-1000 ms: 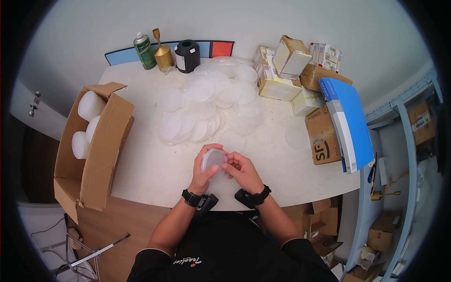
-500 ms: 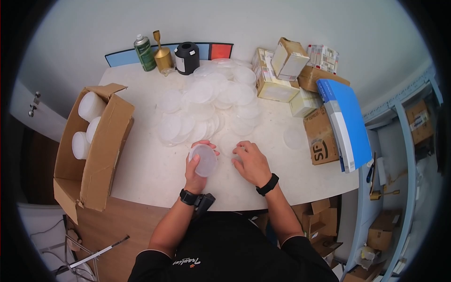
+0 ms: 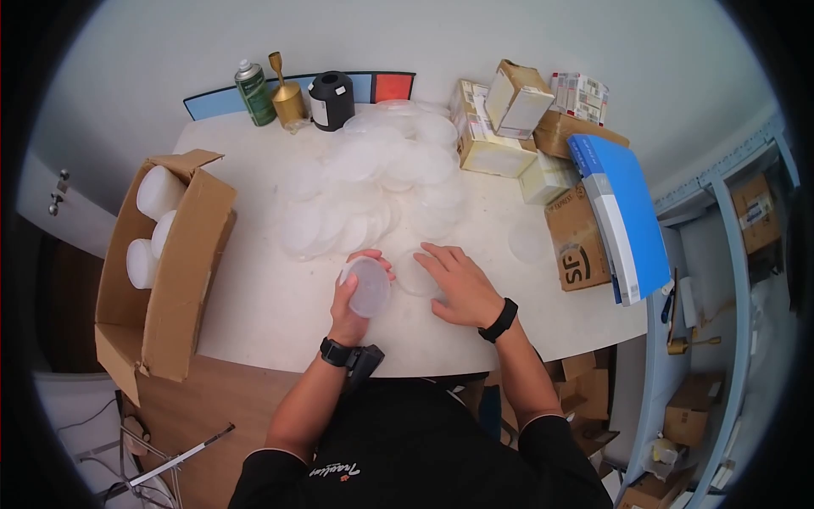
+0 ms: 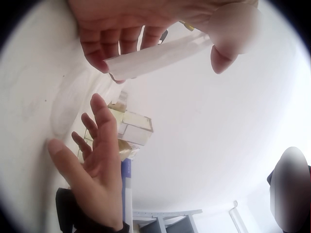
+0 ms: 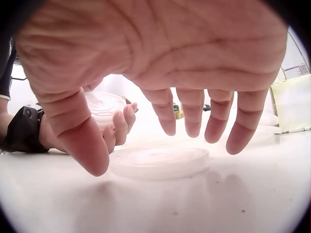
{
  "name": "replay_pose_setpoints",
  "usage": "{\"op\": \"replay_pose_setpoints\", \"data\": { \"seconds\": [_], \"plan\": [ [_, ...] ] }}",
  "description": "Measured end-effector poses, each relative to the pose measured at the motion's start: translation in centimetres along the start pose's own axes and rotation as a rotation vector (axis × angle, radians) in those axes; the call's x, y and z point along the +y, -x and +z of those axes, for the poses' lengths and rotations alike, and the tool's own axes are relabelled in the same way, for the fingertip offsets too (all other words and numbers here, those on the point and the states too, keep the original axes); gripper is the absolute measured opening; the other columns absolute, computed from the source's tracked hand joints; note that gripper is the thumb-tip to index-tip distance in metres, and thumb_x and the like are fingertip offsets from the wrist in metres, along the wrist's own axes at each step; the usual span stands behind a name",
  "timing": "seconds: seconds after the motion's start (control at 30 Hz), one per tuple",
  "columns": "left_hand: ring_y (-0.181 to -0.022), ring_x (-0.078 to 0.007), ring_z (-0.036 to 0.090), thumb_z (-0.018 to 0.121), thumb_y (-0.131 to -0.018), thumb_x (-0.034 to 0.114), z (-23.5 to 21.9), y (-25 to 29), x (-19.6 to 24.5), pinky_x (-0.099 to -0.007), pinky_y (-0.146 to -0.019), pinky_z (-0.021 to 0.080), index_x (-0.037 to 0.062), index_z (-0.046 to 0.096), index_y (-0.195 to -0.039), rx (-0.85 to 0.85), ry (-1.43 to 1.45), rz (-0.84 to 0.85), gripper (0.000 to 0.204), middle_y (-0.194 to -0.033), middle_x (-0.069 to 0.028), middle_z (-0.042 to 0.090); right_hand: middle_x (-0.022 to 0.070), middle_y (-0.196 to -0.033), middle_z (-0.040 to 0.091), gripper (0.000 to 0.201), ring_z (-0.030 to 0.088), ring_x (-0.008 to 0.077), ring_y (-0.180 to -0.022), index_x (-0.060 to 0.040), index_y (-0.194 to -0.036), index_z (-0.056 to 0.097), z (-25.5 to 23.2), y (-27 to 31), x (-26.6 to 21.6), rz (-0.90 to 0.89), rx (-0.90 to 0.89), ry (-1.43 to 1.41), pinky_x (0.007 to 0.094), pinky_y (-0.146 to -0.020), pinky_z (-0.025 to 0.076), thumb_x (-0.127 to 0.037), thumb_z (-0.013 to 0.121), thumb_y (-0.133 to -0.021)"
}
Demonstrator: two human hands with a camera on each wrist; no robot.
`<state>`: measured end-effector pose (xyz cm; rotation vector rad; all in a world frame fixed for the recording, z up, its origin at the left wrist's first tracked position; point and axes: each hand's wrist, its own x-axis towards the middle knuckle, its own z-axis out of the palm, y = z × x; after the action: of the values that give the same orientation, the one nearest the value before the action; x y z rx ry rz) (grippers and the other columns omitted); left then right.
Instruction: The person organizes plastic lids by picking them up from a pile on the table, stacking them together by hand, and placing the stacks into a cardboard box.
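Note:
The left hand [image 3: 348, 307] grips a round translucent lid [image 3: 370, 288] by its edge, tilted above the table; the left wrist view shows this lid [image 4: 160, 58] edge-on between the thumb and several fingers. Fingers spread, the right hand [image 3: 460, 287] hovers just over another clear lid [image 3: 415, 273] lying on the table. In the right wrist view that flat lid [image 5: 160, 162] sits below the fingertips, with thumb and fingers apart and nothing between them. A big pile of similar lids [image 3: 365, 174] covers the middle of the table.
An open cardboard box [image 3: 188, 280] with white tubs [image 3: 159, 193] stands at the left. A spray can [image 3: 255, 93], a gold holder [image 3: 289, 102] and a black container [image 3: 331, 100] are at the back. Boxes [image 3: 519, 97] and a blue binder [image 3: 632, 220] stand at the right.
Both hands were together at the held lid; the right hand has moved away to the right and spread its fingers over the lid on the table. The left hand has kept its lid.

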<state>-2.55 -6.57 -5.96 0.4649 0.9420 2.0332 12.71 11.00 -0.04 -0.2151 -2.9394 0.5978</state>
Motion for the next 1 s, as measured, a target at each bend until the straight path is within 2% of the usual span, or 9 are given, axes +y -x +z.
{"op": "replay_pose_setpoints", "data": {
  "seconds": [0.17,0.27,0.37,0.47,0.57,0.67,0.8,1.0],
  "plan": [
    [-0.108,-0.0248,0.065,0.058,-0.09,0.056,-0.1,0.2,0.4,-0.0376,-0.1,0.049,0.0006,0.051,-0.136,0.004,0.0,-0.008,0.073,-0.12,-0.0144,0.064,0.0179,-0.146,0.05,0.079,0.049,0.0373,-0.124,-0.0027,-0.142,0.05,1.1,-1.9,0.3,-0.091,-0.064,0.076,0.044,-0.104,0.046,-0.014,0.076,-0.068],
    [-0.108,-0.0249,0.065,0.058,-0.09,0.056,-0.3,0.1,0.3,-0.0377,-0.1,0.049,0.0008,0.051,-0.137,0.007,0.008,-0.006,0.073,-0.12,-0.0145,0.064,0.0179,-0.137,0.054,0.077,0.051,0.0365,-0.121,-0.0019,-0.138,0.053,0.4,-2.2,0.4,-0.092,-0.063,0.072,0.0431,-0.102,0.047,-0.02,0.078,-0.068],
    [-0.108,-0.0249,0.066,0.058,-0.09,0.056,-0.4,0.0,0.2,-0.0378,-0.1,0.05,0.0012,0.051,-0.137,-0.014,-0.008,-0.004,0.072,-0.12,-0.0145,0.064,0.0168,-0.124,0.057,0.075,0.054,0.0354,-0.115,-0.0009,-0.131,0.057,0.0,-2.3,0.5,-0.051,-0.086,0.048,0.0426,-0.098,0.048,-0.028,0.08,-0.066],
    [-0.108,-0.0248,0.066,0.06,-0.089,0.057,-0.1,0.0,0.4,-0.0379,-0.099,0.05,0.0015,0.051,-0.137,0.008,-0.035,-0.001,0.074,-0.12,-0.0142,0.064,0.0143,-0.113,0.057,0.069,0.056,0.0325,-0.106,-0.0013,-0.123,0.061,0.1,-2.2,1.0,-0.071,-0.036,0.054,0.0429,-0.089,0.05,-0.034,0.08,-0.065],
    [-0.108,-0.0246,0.066,0.064,-0.087,0.057,0.1,0.0,0.4,-0.0379,-0.099,0.051,0.0015,0.051,-0.136,0.048,-0.097,0.03,0.075,-0.12,-0.0139,0.064,0.0141,-0.11,0.057,0.062,0.056,0.0323,-0.103,-0.0019,-0.115,0.062,-0.3,-1.9,0.9,-0.006,-0.006,-0.008,0.0432,-0.086,0.051,-0.035,0.08,-0.066],
    [-0.108,-0.0248,0.066,0.067,-0.085,0.056,0.2,-0.1,0.1,-0.038,-0.099,0.051,0.0015,0.051,-0.135,0.078,-0.146,0.068,0.075,-0.119,-0.0138,0.064,0.0134,-0.111,0.057,0.061,0.057,0.0321,-0.103,-0.0031,-0.115,0.062,-0.9,-1.8,0.5,0.112,0.014,-0.124,0.0419,-0.086,0.051,-0.035,0.081,-0.067],
    [-0.108,-0.0252,0.066,0.067,-0.085,0.054,0.6,-0.2,0.0,-0.0387,-0.098,0.051,0.0016,0.052,-0.133,0.085,-0.178,0.073,0.073,-0.119,-0.0141,0.064,0.0124,-0.11,0.057,0.058,0.057,0.0319,-0.104,-0.0035,-0.113,0.062,0.7,-1.8,0.2,0.058,0.036,-0.086,0.0422,-0.086,0.051,-0.034,0.081,-0.067],
    [-0.108,-0.0258,0.066,0.065,-0.085,0.054,0.6,-0.4,0.1,-0.0386,-0.096,0.052,0.0013,0.052,-0.134,0.075,-0.156,0.057,0.073,-0.118,-0.0147,0.064,0.013,-0.117,0.058,0.062,0.056,0.0329,-0.109,-0.003,-0.119,0.061,0.0,-2.0,1.7,0.009,0.104,-0.046,0.0414,-0.092,0.05,-0.032,0.081,-0.068]
  ]
}}
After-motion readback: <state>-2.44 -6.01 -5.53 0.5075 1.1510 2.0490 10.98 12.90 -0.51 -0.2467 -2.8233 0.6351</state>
